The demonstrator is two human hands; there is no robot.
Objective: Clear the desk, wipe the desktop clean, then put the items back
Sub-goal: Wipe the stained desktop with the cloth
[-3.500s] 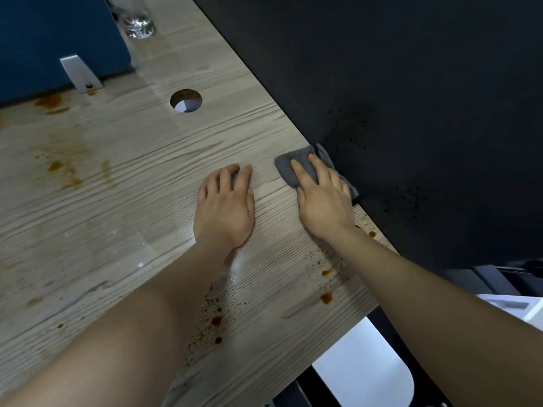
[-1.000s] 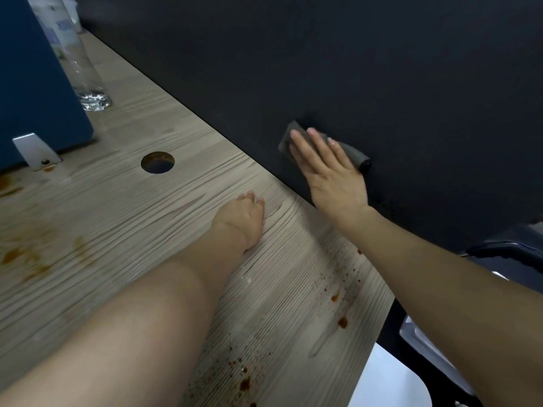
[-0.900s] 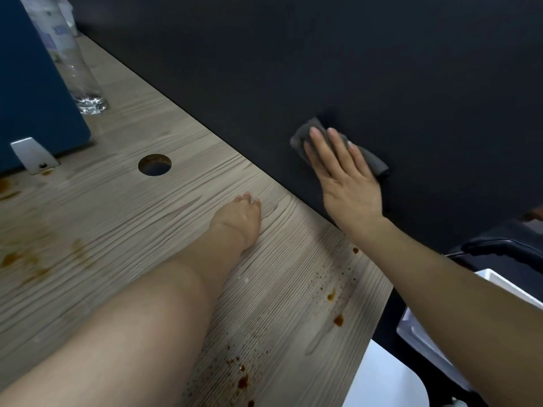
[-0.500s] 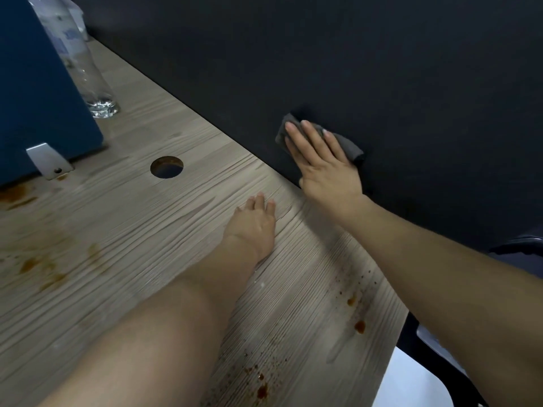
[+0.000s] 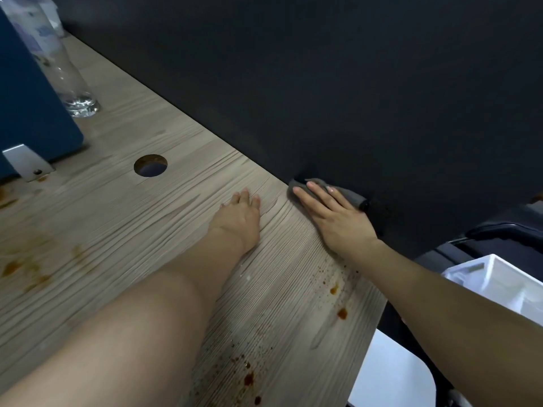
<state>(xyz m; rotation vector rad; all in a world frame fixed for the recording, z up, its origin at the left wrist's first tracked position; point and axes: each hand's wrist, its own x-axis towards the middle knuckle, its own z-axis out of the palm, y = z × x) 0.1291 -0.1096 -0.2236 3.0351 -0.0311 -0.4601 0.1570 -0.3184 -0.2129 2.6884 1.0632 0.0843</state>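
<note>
Pressing flat on a grey cloth (image 5: 346,193) with straight, spread fingers (image 5: 318,193): the right hand (image 5: 338,218), palm down, nothing curled round the fabric, only laid on it. Cloth bunched at the far edge of the wooden desk (image 5: 123,230), right where the desktop meets the dark partition (image 5: 352,83), with one rolled end poking out past the little-finger side and touching the panel. Resting just beside it, nearer the middle of the desktop, the left hand (image 5: 239,218), palm down, fingers relaxed and lying on the wood, holding nothing. Both forearms stretched across the near part of the desk.

Scattered along the right edge, near the right wrist and closer to the near right corner, brown drips and speckles (image 5: 338,301). More brownish smears (image 5: 20,268) toward the left edge. Beyond the left hand, a round cable hole (image 5: 150,165) cut through the top. At the far left corner, a blue divider (image 5: 26,107) on a metal bracket (image 5: 26,163), with a clear plastic bottle (image 5: 63,71) standing just behind it. Off the right edge, below desk level, a white bin (image 5: 496,277).
</note>
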